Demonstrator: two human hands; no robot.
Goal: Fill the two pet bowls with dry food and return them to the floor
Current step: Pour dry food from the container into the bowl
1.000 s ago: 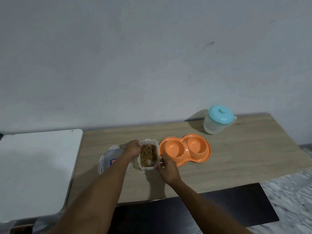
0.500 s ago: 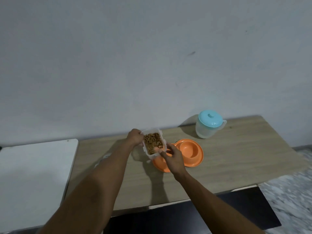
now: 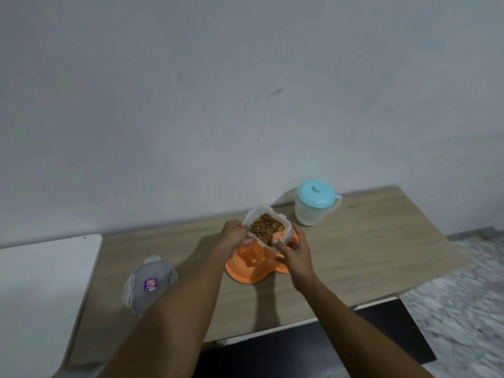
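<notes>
An orange double pet bowl lies on the wooden table. Above it I hold a clear plastic food container with brown dry kibble inside, tilted a little. My left hand grips its left side and my right hand grips its near right corner. The container and my hands hide most of the bowl's right cup. The left cup looks empty.
The container's clear lid with a blue label lies on the table to the left. A translucent jug with a teal lid stands at the back right. A white table adjoins on the left. Marble floor shows at right.
Both hands lifted the food container off the table and carried it rightward, over the orange bowl. The lid stayed where it lay.
</notes>
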